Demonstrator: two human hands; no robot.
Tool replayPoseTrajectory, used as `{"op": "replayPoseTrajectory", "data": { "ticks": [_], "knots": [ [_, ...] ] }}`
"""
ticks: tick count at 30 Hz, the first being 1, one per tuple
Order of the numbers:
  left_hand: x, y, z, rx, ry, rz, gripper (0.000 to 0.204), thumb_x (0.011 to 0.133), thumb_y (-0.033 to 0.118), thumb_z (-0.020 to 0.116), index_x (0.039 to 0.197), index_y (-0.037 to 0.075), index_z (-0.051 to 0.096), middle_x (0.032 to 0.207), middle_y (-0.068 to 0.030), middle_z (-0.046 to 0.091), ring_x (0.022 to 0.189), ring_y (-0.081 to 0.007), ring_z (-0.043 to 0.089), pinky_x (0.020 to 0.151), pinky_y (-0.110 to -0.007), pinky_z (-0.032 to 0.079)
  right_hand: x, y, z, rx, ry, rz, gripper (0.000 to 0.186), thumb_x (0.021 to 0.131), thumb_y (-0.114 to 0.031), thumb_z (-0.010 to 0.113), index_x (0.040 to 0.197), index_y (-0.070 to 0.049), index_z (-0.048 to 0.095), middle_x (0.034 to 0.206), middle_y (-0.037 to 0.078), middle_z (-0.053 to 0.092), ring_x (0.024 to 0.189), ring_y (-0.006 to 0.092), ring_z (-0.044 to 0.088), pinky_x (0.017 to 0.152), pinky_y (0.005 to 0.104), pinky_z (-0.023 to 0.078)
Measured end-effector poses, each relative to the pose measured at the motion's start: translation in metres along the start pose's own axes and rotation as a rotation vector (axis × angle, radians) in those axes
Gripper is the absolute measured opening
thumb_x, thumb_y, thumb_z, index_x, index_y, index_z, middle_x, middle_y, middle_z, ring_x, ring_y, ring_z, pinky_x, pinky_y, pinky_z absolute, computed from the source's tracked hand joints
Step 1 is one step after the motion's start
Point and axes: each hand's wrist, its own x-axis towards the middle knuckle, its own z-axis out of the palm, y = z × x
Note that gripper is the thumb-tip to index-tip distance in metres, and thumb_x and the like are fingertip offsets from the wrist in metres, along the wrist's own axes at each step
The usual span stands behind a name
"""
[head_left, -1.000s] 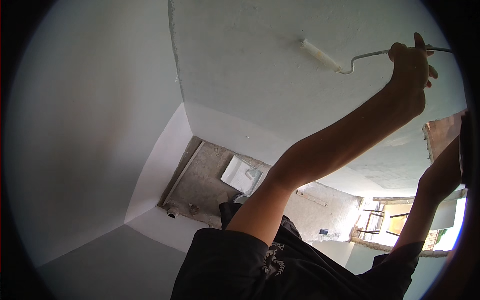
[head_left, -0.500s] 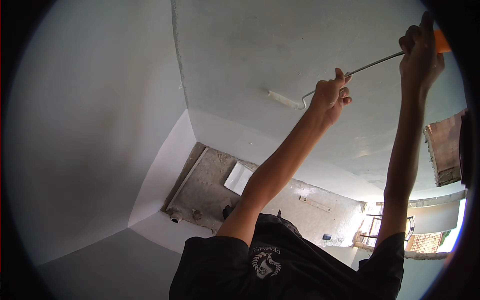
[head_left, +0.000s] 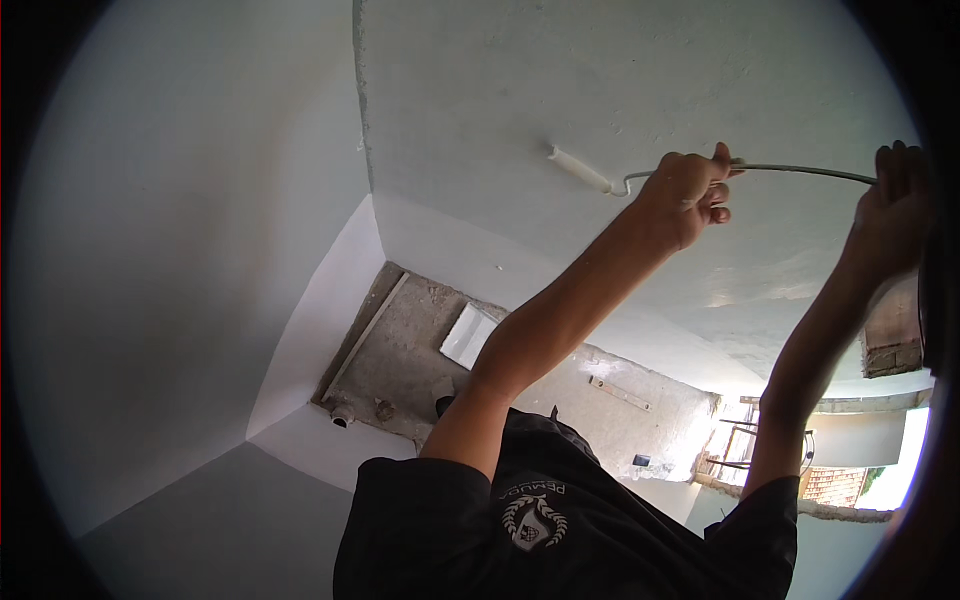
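Observation:
My two hands share one paint roller with a long thin metal rod. Its pale roller sleeve (head_left: 580, 170) lies against or very close to the broad grey wall (head_left: 560, 70), slanting down to the right. My left hand (head_left: 690, 195) is closed around the rod not far from the sleeve, thumb pointing up. At the far right, my right hand (head_left: 893, 215) grips the other end of the rod (head_left: 810, 170); its fingers are dark, and the handle is hidden at the picture's rim. Both arms are raised.
Beyond my black shirt (head_left: 540, 500) is a rough concrete floor (head_left: 400, 330) with a white panel (head_left: 468, 335), a pipe stub (head_left: 342, 414) and a flat strip (head_left: 620, 392). Another grey wall (head_left: 200, 200) meets this one on the left. Bright openings stand at right.
My right hand has dropped and shifted right, bringing the rod nearly level. My left hand has moved slightly right, and the roller sleeve a little up and right. The orange handle is no longer visible.

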Motion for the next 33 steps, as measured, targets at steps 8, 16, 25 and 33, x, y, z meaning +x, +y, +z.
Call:
{"op": "replayPoseTrajectory", "data": {
  "ticks": [8,16,25,33],
  "knots": [
    [-0.006,-0.038,-0.251,-0.015,0.139,-0.204,0.018,0.097,0.02,0.056,0.081,0.013,0.055,0.058,0.0054,0.035,0.049,-0.0083,0.03,0.061,-0.029,0.032,-0.169,-0.2,0.005,1.523,-0.099,0.842,0.023,0.099,-0.018,0.058,0.083,-0.01,0.043,0.058,0.0,0.046,0.047,0.0058,0.041,0.043,0.0225,0.036],
    [-0.052,-0.093,-0.353,-0.083,0.622,-0.432,0.044,0.099,0.045,0.051,0.068,0.015,0.042,0.053,-0.0004,0.039,0.042,-0.0122,0.032,0.05,-0.031,0.031,-0.292,-0.216,-0.072,1.576,-0.873,0.316,0.026,0.076,-0.019,0.083,0.091,-0.01,0.064,0.087,0.003,0.071,0.074,0.023,0.066,0.069,0.0345,0.053],
    [-0.111,-0.157,-0.406,0.212,0.934,-0.303,0.047,0.098,0.052,0.047,0.068,0.019,0.034,0.05,0.0015,0.035,0.041,-0.0145,0.027,0.049,-0.031,0.028,-0.406,-0.148,-0.145,1.308,-1.079,0.07,0.055,0.081,-0.015,0.064,0.134,-0.027,0.055,0.128,0.01,0.062,0.116,0.0301,0.06,0.104,0.042,0.044],
    [-0.101,-0.195,-0.357,0.287,0.775,0.077,0.04,0.1,0.05,0.046,0.081,0.017,0.033,0.052,0.0025,0.029,0.044,-0.0144,0.027,0.056,-0.035,0.031,-0.464,-0.07,-0.178,1.447,-1.584,0.403,0.05,0.096,-0.024,0.051,0.146,-0.025,0.043,0.13,0.011,0.061,0.107,0.0313,0.065,0.091,0.0407,0.052]
  ]
}}
